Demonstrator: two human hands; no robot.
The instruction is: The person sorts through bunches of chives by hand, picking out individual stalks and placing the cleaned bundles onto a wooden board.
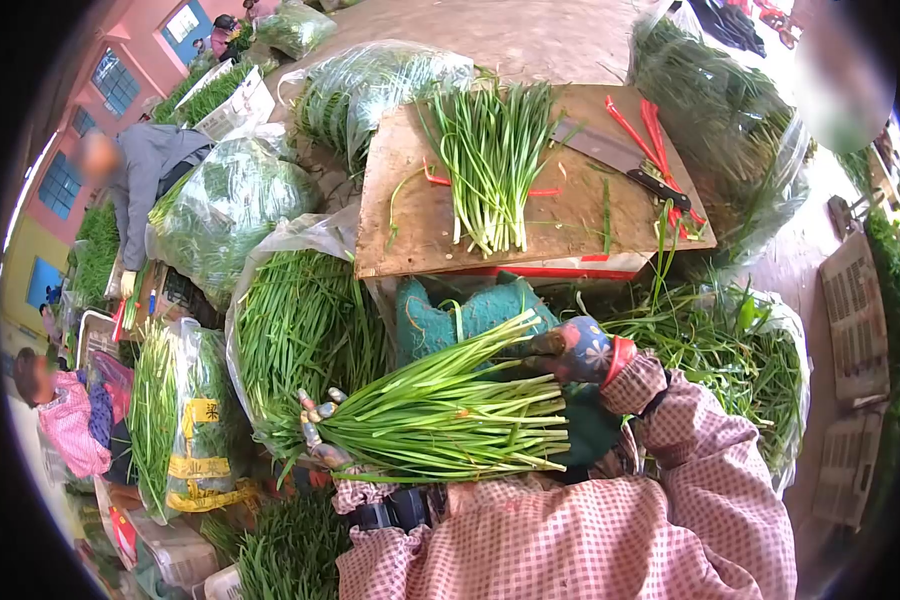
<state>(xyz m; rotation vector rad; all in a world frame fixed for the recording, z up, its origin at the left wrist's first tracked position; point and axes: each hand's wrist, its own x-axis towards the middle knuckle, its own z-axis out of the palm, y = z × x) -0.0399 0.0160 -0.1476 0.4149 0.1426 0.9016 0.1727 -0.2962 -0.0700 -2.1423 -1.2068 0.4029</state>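
Loose bunch of long, flat green stalks with pale ends point(450, 410): in front of the chest, in the air below the brown wooden tabletop point(410, 215), lying crosswise, pale ends to the right, uneven. Left hand point(320, 430), fingertips wrapped in tape: fingers curled closed round the leafy end. Right hand point(575, 350), in a blue flowered glove: fingers part bent beside the upper stalks near the pale ends; cannot tell whether they grip any. Judgement: left grip wants to be firm but not crushing, since leaves likely bruise; stray upper stalks are best eased in a few at a time, the pale ends lightly evened. Beyond, on the tabletop: neater pile of green stalks point(495, 165), black-handled broad steel knife point(610, 150), blade towards the pile, red plastic strips point(655, 140) partly beside its handle. Loose strands could snag there; well to work clear of the blade.
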